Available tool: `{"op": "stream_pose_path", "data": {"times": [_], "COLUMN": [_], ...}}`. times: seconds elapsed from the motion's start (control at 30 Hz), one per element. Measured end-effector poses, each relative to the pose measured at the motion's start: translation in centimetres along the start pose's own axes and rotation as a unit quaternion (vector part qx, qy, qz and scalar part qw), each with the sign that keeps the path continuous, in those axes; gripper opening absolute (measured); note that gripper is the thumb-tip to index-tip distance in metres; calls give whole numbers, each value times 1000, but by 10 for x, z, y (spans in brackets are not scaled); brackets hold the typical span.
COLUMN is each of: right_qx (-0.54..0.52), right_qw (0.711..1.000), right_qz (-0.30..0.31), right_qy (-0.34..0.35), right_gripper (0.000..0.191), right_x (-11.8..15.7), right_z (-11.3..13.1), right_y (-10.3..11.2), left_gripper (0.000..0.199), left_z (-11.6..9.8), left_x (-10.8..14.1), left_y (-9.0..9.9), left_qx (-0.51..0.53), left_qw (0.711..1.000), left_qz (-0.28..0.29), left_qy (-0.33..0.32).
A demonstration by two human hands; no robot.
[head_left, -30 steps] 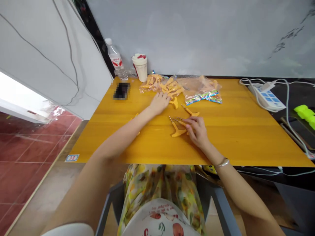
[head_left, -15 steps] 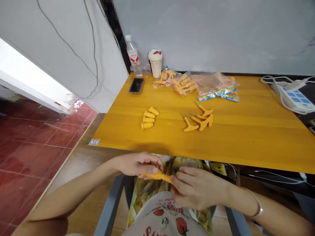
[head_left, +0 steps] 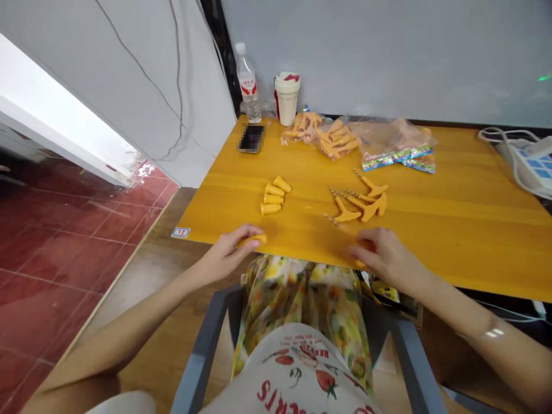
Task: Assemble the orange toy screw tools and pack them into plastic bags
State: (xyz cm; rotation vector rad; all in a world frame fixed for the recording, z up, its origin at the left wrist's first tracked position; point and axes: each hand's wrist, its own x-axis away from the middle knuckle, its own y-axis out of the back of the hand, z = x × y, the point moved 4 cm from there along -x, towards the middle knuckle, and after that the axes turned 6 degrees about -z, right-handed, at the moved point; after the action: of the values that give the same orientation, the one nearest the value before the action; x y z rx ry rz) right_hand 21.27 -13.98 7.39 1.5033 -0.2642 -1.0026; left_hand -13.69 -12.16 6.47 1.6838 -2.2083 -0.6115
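Note:
My left hand (head_left: 227, 253) rests at the near edge of the table, its fingers shut on a small orange plastic piece (head_left: 257, 238). My right hand (head_left: 383, 257) is at the same edge, curled around another orange piece (head_left: 365, 246) that is mostly hidden. Between them and the back of the table lie several orange cone-shaped caps (head_left: 272, 198) in a loose group. Several orange T-shaped parts with beaded metal chains (head_left: 357, 204) lie to the right of the caps, just beyond my right hand. Behind these are a plastic bag of orange parts (head_left: 334, 140) and a second clear bag with a colourful strip (head_left: 397, 146).
The yellow wooden table (head_left: 452, 195) holds a dark phone (head_left: 252, 138), a water bottle (head_left: 248, 83) and a white lidded cup (head_left: 287, 98) at the back. A white power strip (head_left: 528, 164) with cables sits at the right. A door stands left.
My hands have moved apart and forward from above my lap to the table's edge. The single orange piece held between them earlier now shows as separate pieces, one in each hand. The view has tilted slightly.

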Motion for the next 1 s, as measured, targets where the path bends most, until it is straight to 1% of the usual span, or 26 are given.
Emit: {"op": "stream_pose_path", "data": {"times": [0.03, 0.07, 0.1, 0.13, 0.2, 0.23, 0.3, 0.33, 0.37, 0.4, 0.47, 0.53, 0.6, 0.67, 0.73, 0.77, 0.87, 1.0], "right_qx": [5, 8, 14, 24, 39, 44, 43, 39, 34, 27, 15, 13, 35, 70, 96, 103, 109, 93], "right_qw": [1000, 1000, 999, 998, 997, 996, 998, 999, 999, 1000, 1000, 999, 995, 980, 965, 960, 959, 968], "right_qz": [-4, -5, -9, -18, -29, -30, -24, -20, -17, -14, -13, -22, -46, -61, -43, -26, 17, 33], "right_qy": [10, 21, 32, 46, 65, 66, 46, 28, 12, 1, -6, -23, -87, -176, -241, -258, -262, -230], "right_gripper": [30, 31, 32, 32, 32, 32, 28, 25, 24, 28, 49, 65, 72, 80, 86, 87, 82, 78], "right_x": [-9, -18, -27, -35, -44, -46, -44, -41, -38, -36, -31, -30, -31, -32, -33, -34, -39, -55], "right_z": [-3, -3, -3, -1, -1, -2, -7, -10, -13, -15, -15, -15, -23, -39, -58, -67, -86, -98], "right_y": [-16, -31, -44, -55, -68, -71, -74, -74, -74, -73, -71, -69, -66, -66, -70, -73, -83, -90], "left_gripper": [32, 32, 32, 32, 31, 30, 32, 37, 47, 61, 87, 100, 103, 104, 108, 109, 104, 98], "left_z": [5, 10, 16, 21, 30, 33, 37, 39, 40, 42, 44, 44, 38, 30, 24, 21, 20, 25], "left_x": [-13, -25, -36, -46, -59, -63, -69, -72, -76, -79, -87, -93, -99, -103, -109, -112, -126, -151], "left_y": [-4, -9, -15, -19, -24, -24, -24, -23, -22, -21, -20, -19, -19, -21, -24, -25, -30, -31], "left_qx": [-76, -144, -201, -245, -293, -304, -306, -299, -288, -276, -261, -269, -295, -328, -354, -361, -356, -332], "left_qw": [994, 979, 962, 947, 924, 917, 915, 918, 924, 929, 938, 936, 926, 915, 908, 907, 911, 917], "left_qz": [-44, -74, -86, -107, -140, -149, -147, -140, -128, -113, -73, -31, -2, 18, 42, 56, 95, 116], "left_qy": [-72, -127, -162, -180, -204, -210, -218, -219, -219, -218, -217, -224, -234, -236, -221, -210, -185, -187]}}
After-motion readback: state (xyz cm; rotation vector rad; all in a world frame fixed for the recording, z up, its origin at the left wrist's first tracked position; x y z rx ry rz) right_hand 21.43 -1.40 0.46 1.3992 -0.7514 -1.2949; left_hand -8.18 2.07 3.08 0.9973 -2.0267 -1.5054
